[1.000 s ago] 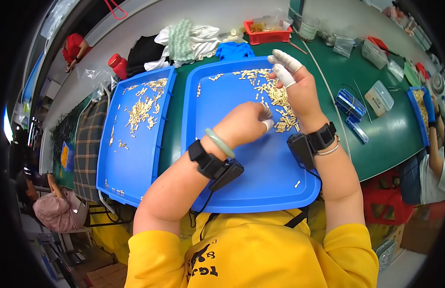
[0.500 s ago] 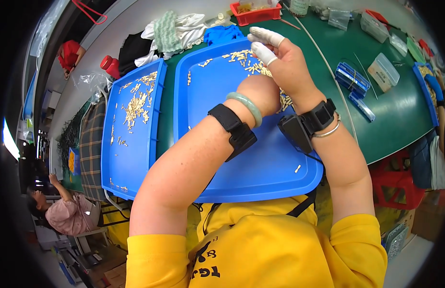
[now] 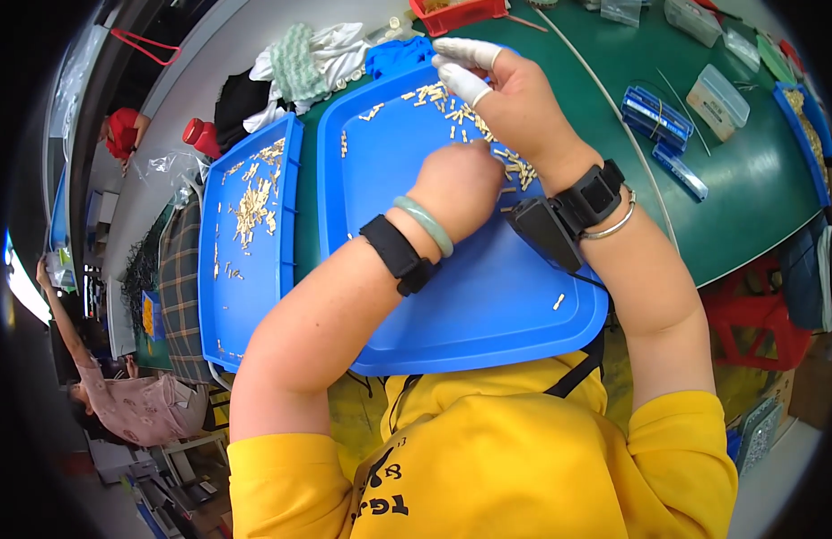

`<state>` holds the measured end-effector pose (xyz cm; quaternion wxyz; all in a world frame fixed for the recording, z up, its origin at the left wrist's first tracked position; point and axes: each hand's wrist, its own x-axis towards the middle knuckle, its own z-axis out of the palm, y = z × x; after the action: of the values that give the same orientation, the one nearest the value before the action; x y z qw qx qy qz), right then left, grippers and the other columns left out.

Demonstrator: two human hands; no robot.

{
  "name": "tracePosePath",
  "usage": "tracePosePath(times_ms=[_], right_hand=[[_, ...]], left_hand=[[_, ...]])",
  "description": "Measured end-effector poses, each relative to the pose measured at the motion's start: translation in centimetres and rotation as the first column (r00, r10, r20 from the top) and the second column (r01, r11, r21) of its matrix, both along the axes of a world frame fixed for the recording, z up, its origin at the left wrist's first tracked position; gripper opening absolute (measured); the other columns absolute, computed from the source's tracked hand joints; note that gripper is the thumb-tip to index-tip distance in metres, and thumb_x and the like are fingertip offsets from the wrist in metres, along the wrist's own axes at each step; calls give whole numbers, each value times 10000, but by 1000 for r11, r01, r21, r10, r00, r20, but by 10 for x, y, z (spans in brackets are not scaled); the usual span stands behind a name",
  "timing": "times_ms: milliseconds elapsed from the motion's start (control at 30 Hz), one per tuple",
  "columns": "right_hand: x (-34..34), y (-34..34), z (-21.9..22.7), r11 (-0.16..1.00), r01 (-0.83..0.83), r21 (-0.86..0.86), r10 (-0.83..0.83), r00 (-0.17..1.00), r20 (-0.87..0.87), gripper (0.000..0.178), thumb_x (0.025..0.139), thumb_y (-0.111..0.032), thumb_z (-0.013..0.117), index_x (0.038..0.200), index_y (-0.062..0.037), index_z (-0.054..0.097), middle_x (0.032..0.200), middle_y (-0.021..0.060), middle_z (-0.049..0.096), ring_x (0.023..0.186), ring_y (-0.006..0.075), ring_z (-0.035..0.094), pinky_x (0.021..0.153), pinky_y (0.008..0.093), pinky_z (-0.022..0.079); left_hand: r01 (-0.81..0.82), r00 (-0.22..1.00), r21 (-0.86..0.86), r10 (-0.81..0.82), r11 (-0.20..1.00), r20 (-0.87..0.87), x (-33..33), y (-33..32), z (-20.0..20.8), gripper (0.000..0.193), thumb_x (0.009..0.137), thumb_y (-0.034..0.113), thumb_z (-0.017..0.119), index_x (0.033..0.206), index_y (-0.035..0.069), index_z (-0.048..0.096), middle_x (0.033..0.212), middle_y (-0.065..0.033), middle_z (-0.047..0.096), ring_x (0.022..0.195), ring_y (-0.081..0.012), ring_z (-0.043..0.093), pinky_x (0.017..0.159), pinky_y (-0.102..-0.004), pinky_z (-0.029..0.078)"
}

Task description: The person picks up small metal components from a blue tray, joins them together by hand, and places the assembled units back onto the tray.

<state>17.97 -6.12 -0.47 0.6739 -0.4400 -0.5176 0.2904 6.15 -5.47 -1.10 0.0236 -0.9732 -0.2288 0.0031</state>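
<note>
My left hand (image 3: 461, 184) is curled like a fist over the large blue tray (image 3: 416, 328). Its fingertips are hidden under it, so what it may hold does not show. To its upper right, my right hand (image 3: 523, 106) is raised over the tray's far side. White finger cots cover its thumb and forefinger, which are stretched out and apart with nothing visible between them. Small brass-coloured metal pieces (image 3: 518, 167) lie scattered near both hands, mostly toward the tray's far side. One loose piece (image 3: 558, 302) lies near the front right corner.
A second blue tray (image 3: 220, 314) with more brass pieces stands at left. On the green table (image 3: 604, 126) are bundled blue boxes (image 3: 655, 120), a clear container (image 3: 717, 103) and a red bin (image 3: 456, 13). Cloths (image 3: 299, 65) lie behind. Another person (image 3: 137, 404) sits far left.
My left hand has shifted left and slightly down, and my right hand slightly left. The view has moved a little. The person at far left now has an arm raised.
</note>
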Motion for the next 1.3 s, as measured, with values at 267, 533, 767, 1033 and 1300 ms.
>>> tracePosePath(times_ms=[267,533,767,1033,1300], right_hand=[[4,1,-2,1000,22,10,-23,995,93,274,863,-76,595,1129,-10,596,1025,71,645,958,121,595,814,213,473],[2,-1,-2,1000,-7,-2,7,996,86,263,876,-88,577,1130,-22,601,1015,83,652,949,135,608,813,228,479],[6,-3,0,1000,-1,5,0,991,132,260,885,-94,565,1132,-26,601,1009,81,653,931,140,615,783,225,484],[2,-9,1,996,-2,-89,5,999,34,247,889,-104,561,1120,-33,613,990,66,654,855,103,602,744,218,476],[3,-4,0,1000,-23,-19,24,999,22,240,887,-99,562,1111,-32,620,984,57,653,836,89,593,728,208,474]], left_hand=[[101,995,-1,-101,995,16,0,10,-4,130,739,71,538,742,34,662,816,-141,618,771,-286,623,671,-378,515],[154,987,2,-154,988,-40,-2,21,3,117,730,69,551,753,34,661,841,-138,630,772,-278,631,653,-371,522],[143,985,3,-142,990,-96,8,14,8,113,728,72,557,759,38,660,835,-130,633,766,-274,637,641,-367,523],[138,985,-38,-142,990,-101,7,13,12,111,741,71,554,758,38,658,825,-128,634,774,-274,637,645,-366,519],[122,987,-81,-130,989,-99,13,16,10,114,748,63,546,753,35,656,842,-133,637,779,-276,636,651,-368,517]])
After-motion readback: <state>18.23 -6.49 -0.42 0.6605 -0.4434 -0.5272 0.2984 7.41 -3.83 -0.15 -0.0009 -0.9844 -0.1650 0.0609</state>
